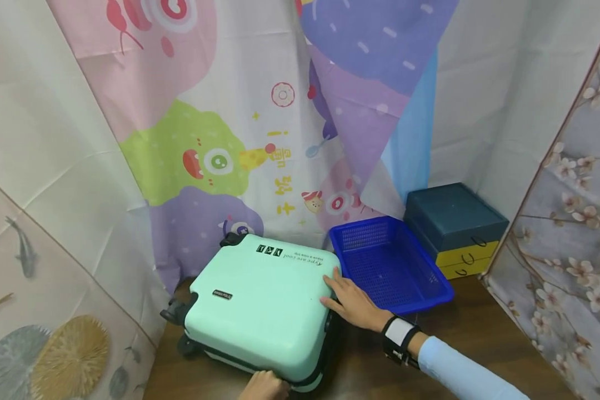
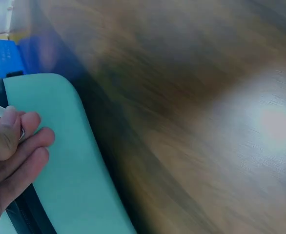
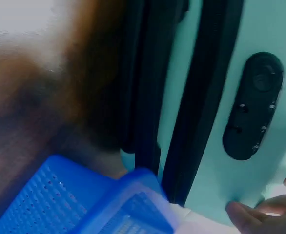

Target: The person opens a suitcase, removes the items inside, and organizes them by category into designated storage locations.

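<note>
A mint-green hard-shell suitcase (image 1: 265, 305) lies flat on the brown table, its wheels toward the left. At its near side my left hand (image 1: 264, 386) is partly cut off by the head view's lower edge. In the left wrist view, the thumb and forefinger of that hand (image 2: 16, 151) pinch a metal zipper pull (image 2: 22, 132) beside the black zipper band (image 2: 23, 209). My right hand (image 1: 352, 300) rests with spread fingers on the lid's right edge. A black combination lock (image 3: 253, 106) shows on the suitcase's side in the right wrist view.
A blue plastic basket (image 1: 432, 286) stands just right of the suitcase. Behind it, at the back right, is a box stack with a dark green top (image 1: 455, 214) and yellow drawers (image 1: 467, 261). Printed curtains (image 1: 260, 139) hang behind and at both sides of the table (image 1: 500, 344).
</note>
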The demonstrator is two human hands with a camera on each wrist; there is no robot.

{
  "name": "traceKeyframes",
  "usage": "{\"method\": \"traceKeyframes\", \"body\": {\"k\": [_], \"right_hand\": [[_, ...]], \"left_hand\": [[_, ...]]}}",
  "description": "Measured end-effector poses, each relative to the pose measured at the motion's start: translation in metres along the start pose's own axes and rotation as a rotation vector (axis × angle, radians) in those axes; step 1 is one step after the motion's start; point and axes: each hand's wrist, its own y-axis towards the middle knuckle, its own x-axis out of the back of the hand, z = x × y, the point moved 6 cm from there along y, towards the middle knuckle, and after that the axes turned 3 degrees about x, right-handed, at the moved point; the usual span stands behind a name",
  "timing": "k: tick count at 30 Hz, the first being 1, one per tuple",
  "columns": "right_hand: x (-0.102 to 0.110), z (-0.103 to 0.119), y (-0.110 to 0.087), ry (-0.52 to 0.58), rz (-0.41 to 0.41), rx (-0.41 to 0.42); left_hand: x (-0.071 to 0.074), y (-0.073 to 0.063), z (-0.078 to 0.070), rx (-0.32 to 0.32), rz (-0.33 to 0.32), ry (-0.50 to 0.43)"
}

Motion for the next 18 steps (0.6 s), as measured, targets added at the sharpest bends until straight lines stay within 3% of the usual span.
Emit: {"method": "traceKeyframes", "body": {"k": [7, 13, 18], "right_hand": [[0.01, -0.002, 0.009, -0.033, -0.01, 0.015], [0.001, 0.006, -0.001, 0.093, 0.148, -0.067], [0.004, -0.007, 0.009, 0.177, 0.166, -0.141]], "left_hand": [[-0.01, 0.03, -0.011, -0.012, -0.015, 0.115], [-0.012, 0.037, -0.013, 0.019, -0.008, 0.146], [-0.007, 0.052, -0.016, 0.026, -0.057, 0.186]]}}
